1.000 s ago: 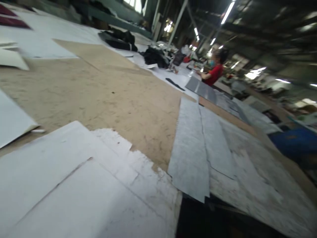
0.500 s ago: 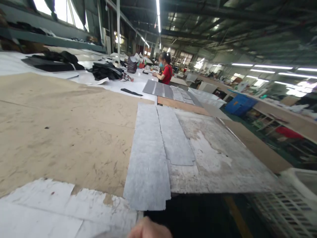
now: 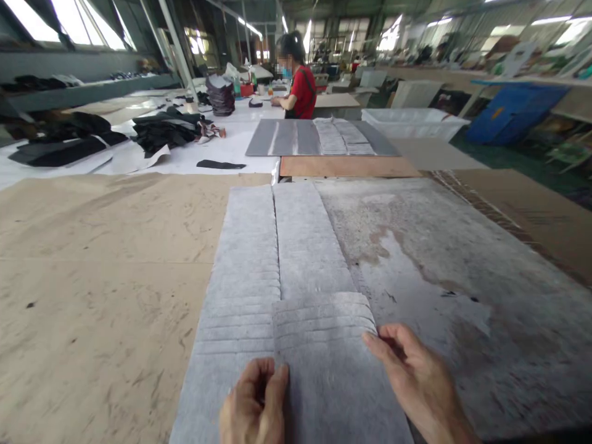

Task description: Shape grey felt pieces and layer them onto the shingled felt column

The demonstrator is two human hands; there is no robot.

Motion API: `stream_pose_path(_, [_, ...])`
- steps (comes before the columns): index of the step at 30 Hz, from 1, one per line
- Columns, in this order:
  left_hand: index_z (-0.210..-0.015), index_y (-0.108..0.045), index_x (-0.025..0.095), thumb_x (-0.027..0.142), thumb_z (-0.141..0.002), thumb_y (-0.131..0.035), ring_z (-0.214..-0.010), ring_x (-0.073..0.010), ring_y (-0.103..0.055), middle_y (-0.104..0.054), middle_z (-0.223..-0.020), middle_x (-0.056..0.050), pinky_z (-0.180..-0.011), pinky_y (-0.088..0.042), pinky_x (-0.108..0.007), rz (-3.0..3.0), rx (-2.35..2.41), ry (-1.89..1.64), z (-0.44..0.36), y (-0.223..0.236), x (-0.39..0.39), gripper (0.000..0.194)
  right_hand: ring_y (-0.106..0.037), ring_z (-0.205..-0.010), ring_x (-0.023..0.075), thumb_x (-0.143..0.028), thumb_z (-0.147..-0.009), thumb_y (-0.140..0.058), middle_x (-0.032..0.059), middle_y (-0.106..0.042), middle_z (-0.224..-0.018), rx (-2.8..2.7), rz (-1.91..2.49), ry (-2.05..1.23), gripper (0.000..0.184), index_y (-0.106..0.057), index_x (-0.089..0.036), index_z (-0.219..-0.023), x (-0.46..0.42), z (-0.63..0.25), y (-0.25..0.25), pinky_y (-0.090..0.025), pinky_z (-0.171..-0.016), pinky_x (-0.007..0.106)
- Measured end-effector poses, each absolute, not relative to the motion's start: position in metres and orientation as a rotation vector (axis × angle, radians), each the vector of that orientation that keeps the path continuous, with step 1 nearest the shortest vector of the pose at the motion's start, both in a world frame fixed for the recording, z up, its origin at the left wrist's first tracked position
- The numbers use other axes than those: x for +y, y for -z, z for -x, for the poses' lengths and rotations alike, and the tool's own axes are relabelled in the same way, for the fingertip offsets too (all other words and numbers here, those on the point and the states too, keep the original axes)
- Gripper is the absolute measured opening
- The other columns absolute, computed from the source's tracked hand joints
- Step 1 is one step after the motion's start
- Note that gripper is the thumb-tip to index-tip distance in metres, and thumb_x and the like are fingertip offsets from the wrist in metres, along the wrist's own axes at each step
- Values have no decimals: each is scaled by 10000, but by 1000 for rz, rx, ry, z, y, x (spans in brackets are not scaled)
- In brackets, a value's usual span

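A grey, felt-like fabric piece (image 3: 328, 364) lies over the near part of the right-hand row of overlapping grey pieces (image 3: 309, 240). My left hand (image 3: 254, 401) pinches its left edge between thumb and fingers. At its upper right edge, my right hand (image 3: 416, 376) grips it, thumb on top and fingers curled at the side. A few thin layered edges show near the top of this piece. Alongside on the left runs a second row of overlapping grey pieces (image 3: 240, 265), with a narrow dark gap between the two.
Brown paper (image 3: 106, 296) covers the table at left; a stained grey board (image 3: 416, 222) is at right. Beyond are a wooden strip (image 3: 346, 166), a dark board with more grey pieces (image 3: 287, 139), black fabric piles (image 3: 161, 129), a white bin (image 3: 411, 123) and a person in red (image 3: 304, 92).
Both hands are now in view on the grey piece; before, only part of one hand showed at the bottom edge. The view has levelled and moved closer to the rows.
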State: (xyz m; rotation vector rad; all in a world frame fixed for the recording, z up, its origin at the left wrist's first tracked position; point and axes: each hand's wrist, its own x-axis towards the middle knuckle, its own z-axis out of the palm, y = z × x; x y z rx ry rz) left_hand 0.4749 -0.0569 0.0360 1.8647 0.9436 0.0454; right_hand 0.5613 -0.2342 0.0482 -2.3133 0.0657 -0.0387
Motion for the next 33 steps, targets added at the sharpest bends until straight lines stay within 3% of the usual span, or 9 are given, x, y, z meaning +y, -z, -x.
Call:
stream_pose_path(6, [-682,-606,251,429,-791,-448,-567,-200,-553,-581,-533,16,-575,-336,-294,-2144,1071,23,-521,-40,-71,262,-558,-441,157,-575,-695,-496,-8,-596,-518,50,2391,69,357,-562,-227,-649,-242,-598,-35,-425,-433,250])
stream_pose_path(16, [-761,-588,260,370,-837,-399,-724,-259,-629,-663,-665,-16,-586,-339,-308,-2409,1174,243,-543,-37,-72,231,-561,-436,178,-639,-754,-373,15,-611,-515,-92,2568,113,468,-562,-223,-656,-239,-621,-15,-351,-410,267])
stream_pose_path(19, [-756,-587,261,355,-827,-430,-721,-252,-634,-661,-677,-20,-562,-334,-288,-2500,1195,209,-545,-32,-75,197,-532,-408,165,-670,-774,-336,22,-609,-517,-138,2614,158,513,-553,-220,-654,-240,-621,-12,-324,-392,260])
stream_pose_path(33, [-786,-564,243,315,-852,-394,-642,-211,-613,-614,-608,-19,-563,-360,-274,-2543,1226,70,-540,-20,-79,196,-578,-452,177,-687,-745,-406,17,-633,-570,-25,2471,2,487,-573,-231,-706,-243,-622,-5,-414,-428,279])
